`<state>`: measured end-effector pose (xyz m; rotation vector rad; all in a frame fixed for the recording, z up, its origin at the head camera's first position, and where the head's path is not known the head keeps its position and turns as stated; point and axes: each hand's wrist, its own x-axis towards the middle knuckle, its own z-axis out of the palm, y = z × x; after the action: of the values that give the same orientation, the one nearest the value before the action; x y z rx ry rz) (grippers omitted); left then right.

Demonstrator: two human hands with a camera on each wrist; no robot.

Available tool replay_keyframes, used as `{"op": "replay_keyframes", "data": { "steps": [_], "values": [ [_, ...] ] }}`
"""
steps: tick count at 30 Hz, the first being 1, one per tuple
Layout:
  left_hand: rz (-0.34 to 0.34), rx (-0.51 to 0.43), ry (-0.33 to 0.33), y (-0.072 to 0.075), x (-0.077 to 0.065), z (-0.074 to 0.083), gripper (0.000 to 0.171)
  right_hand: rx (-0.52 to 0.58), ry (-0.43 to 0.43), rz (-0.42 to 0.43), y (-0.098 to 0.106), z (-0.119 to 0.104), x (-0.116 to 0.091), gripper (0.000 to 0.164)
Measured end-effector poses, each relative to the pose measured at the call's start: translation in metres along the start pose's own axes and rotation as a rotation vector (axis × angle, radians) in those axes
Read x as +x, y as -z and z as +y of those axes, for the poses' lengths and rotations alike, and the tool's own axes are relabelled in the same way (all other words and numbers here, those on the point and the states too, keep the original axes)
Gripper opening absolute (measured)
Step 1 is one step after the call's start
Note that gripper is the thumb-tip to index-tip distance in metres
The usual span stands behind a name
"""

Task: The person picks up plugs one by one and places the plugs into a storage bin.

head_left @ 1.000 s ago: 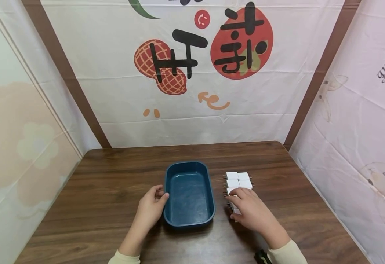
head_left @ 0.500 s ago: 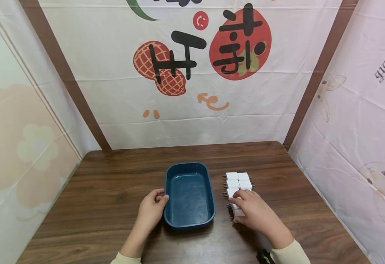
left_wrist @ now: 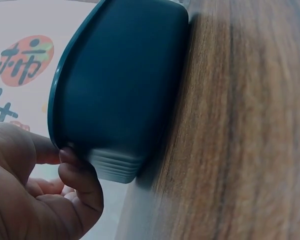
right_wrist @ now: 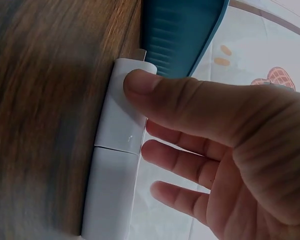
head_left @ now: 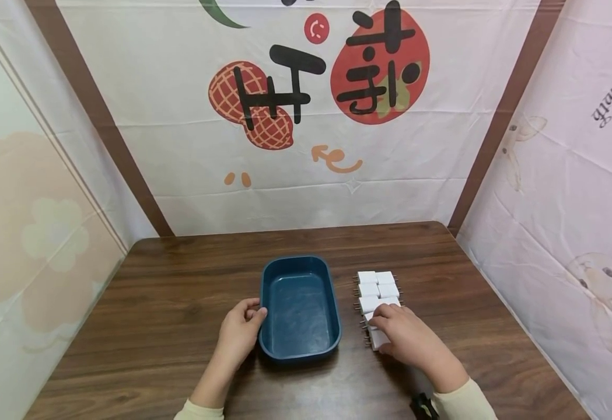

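A deep teal, rounded rectangular tray (head_left: 299, 315) with a smooth surface stands on the dark brown wood-grain table (head_left: 190, 291), about midway between its left and right edges and well apart from its far edge. The left hand (head_left: 238, 332) pinches the tray's left rim, thumb over the top and a bent finger against the outer wall. Between the tray and the table's right edge, nearer the tray, lie white box-shaped blocks (head_left: 368, 290) in two columns running toward the far edge, with thin metal pins (head_left: 355, 291) jutting from their outer sides. The right hand (head_left: 411, 344) arches over the near end of these columns; its thumb touches the nearest left block (right_wrist: 117, 110), while three fingers are spread apart. I cannot tell whether it pinches that block, as the index finger is hidden. Beyond the table's far edge hangs a white printed cloth (head_left: 416, 157)
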<state>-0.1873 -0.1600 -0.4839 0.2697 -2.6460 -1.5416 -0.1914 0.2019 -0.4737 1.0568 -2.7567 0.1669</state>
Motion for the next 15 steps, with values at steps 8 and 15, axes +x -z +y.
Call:
{"op": "replay_keyframes", "data": {
  "steps": [8, 15],
  "values": [
    [0.003, -0.039, -0.004, 0.0008, -0.0008, 0.0016, 0.034, -0.003, 0.006, 0.013, -0.0012, 0.0004, -0.0004, 0.037],
    [-0.01, -0.07, 0.011, 0.001, -0.0019, -0.0004, 0.035, 0.028, -0.024, -0.03, -0.0017, -0.002, -0.0011, 0.035]
  ]
}}
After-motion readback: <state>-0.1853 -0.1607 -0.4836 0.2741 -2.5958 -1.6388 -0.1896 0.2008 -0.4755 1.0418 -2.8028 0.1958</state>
